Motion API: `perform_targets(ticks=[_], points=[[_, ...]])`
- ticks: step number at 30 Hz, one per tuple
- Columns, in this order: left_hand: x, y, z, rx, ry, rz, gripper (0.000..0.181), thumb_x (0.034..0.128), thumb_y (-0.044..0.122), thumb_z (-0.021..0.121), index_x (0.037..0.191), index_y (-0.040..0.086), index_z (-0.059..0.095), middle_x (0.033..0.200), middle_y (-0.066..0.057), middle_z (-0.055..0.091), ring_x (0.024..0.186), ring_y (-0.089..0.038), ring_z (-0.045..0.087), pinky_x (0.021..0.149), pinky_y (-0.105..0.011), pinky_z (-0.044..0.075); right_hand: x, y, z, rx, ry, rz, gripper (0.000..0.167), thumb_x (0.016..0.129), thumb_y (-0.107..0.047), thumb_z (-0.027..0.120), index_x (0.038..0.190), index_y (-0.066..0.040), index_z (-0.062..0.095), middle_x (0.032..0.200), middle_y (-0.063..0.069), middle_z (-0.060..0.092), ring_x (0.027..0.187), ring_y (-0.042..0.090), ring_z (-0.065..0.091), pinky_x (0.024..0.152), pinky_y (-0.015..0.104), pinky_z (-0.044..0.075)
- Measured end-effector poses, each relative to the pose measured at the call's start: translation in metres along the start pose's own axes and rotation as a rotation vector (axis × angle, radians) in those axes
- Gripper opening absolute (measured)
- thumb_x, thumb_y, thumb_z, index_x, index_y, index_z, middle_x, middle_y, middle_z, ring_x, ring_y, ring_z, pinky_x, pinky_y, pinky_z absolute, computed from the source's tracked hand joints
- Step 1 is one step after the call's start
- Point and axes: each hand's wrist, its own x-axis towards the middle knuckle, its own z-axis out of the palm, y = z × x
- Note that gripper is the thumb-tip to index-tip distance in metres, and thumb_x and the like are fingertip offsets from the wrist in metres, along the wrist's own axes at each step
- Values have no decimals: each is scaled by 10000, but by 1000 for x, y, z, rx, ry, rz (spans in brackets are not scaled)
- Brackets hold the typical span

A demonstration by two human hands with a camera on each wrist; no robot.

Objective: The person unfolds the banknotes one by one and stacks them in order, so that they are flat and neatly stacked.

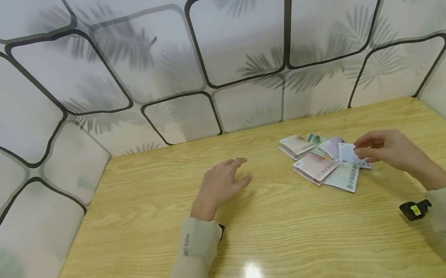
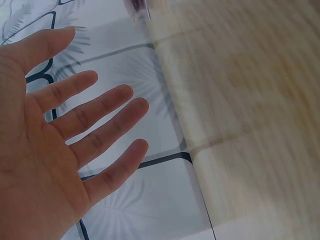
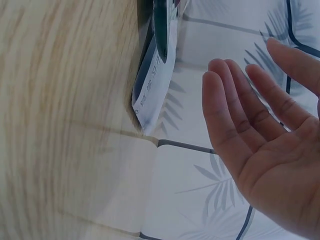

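"So, where are the notes (image 1: 329, 146)?"

"They lie in a loose heap on the table (image 1: 135, 244). The left hand (image 1: 220, 184) is on one side and the right hand (image 1: 391, 149) is on the other, much closer."

"Is anything being held?"

"I don't think so. The left hand has its fingers spread, with nothing in them. The right hand is right by the blue note (image 1: 348, 152). From the head it looks like they touch, but the wrist view shows straight fingers, pinching nothing."

"Are the notes heavy?"

"No, they should be very light and thin. They'd bend easily, and could slide on the smooth wood."

"Could they rip?"

"Maybe, with a hard tug. The pink note (image 1: 315, 166) looks folded, so it may feel thicker and a bit springy."

"Where's a good spot to hold?"

"For the blue note, its right edge. The green note (image 1: 345, 178) is partly under the pink note, so I'd take its free front corner."
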Motion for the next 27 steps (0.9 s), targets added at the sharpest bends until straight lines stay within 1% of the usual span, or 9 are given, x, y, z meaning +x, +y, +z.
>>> perform_targets(ticks=[3, 7, 10, 14, 18, 20, 27], points=[[5, 3, 0, -2, -2, 16, 474, 1012, 383, 631, 1399, 111, 597, 1331, -130, 647, 1050, -296, 687, 787, -435, 598, 0, -1, 0, 11, -2, 4, 391, 1010, -102, 637, 1229, 210, 552, 1069, 266, 680, 797, 34, 657, 693, 287, 615], [12, 9, 1, -5, -26, 35, 472, 1013, 378, 629, 1403, 113, 595, 1326, -127, 651, 1053, -277, 688, 796, -421, 598, 2, 1, 1, 45, -7, -3, 371, 1007, -63, 624, 1212, 234, 538, 1022, 270, 693, 777, 44, 671, 676, 286, 615], [16, 13, 2, -2, -48, 41, 468, 1019, 369, 624, 1413, 118, 589, 1334, -124, 647, 1071, -262, 682, 851, -415, 588, 4, 1, 3, 71, -21, -5, 365, 1002, -47, 622, 1207, 242, 532, 1019, 275, 693, 775, 44, 674, 676, 286, 616], [22, 17, 2, -11, -74, 65, 460, 1028, 346, 619, 1422, 112, 581, 1340, -129, 642, 1061, -258, 683, 884, -412, 578, 5, 0, 3, 92, -39, 14, 343, 1007, -18, 595, 1212, 247, 522, 1032, 293, 688, 777, 31, 669, 682, 285, 616], [26, 20, 4, -26, -86, 83, 438, 1034, 323, 615, 1415, 110, 587, 1338, -112, 644, 1018, -234, 689, 826, -386, 587, 5, -1, 2, 108, -60, 35, 327, 1016, 7, 561, 1221, 255, 506, 1045, 301, 683, 783, 29, 668, 694, 291, 619], [28, 21, 6, -36, -87, 89, 425, 1036, 311, 614, 1408, 106, 593, 1338, -102, 645, 1024, -221, 685, 829, -376, 583, 6, -1, 2, 121, -70, 48, 332, 1018, 5, 557, 1228, 257, 501, 1058, 301, 681, 789, 36, 673, 706, 297, 620], [35, 25, 12, -76, -102, 93, 412, 1040, 291, 611, 1409, 107, 591, 1347, -79, 642, 1099, -215, 667, 917, -368, 558, 8, -2, 2, 141, -107, 83, 364, 1029, -19, 552, 1266, 250, 486, 1093, 251, 680, 814, 58, 687, 742, 315, 621]])
